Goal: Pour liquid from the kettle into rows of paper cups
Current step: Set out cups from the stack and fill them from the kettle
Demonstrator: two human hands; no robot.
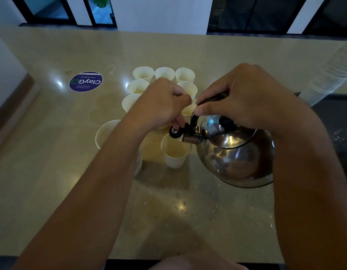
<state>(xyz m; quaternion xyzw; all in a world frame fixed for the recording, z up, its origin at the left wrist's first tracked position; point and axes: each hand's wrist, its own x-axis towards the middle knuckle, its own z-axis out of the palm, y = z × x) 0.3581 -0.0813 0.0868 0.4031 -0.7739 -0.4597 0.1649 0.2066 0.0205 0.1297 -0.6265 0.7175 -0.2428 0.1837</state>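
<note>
Left hand [161, 102]: fingers curled, pinching the black spout cap [175, 131] at the kettle's spout tip.
Right hand [244, 94]: fingers and thumb wrapped round the black handle [194, 117], which arches over the lid.
Kettle [237, 152]: shiny steel, held above the counter and tilted toward the left, its spout [191, 138] right over the rim of the nearest cup.
Nearest cup [175, 152]: white paper, upright, pale liquid inside; whether liquid is flowing cannot be told.
Other cups [143, 74]: white paper, upright in rows farther back, several partly hidden by the left hand; one more [105, 133] sits left of the forearm.
Counter [188, 211]: beige, glossy, speckled with droplets.
Sticker [86, 81]: round, blue, on the counter well left of the cups.
Cup stack [328, 75]: a long sleeve of nested white cups at the right edge.
</note>
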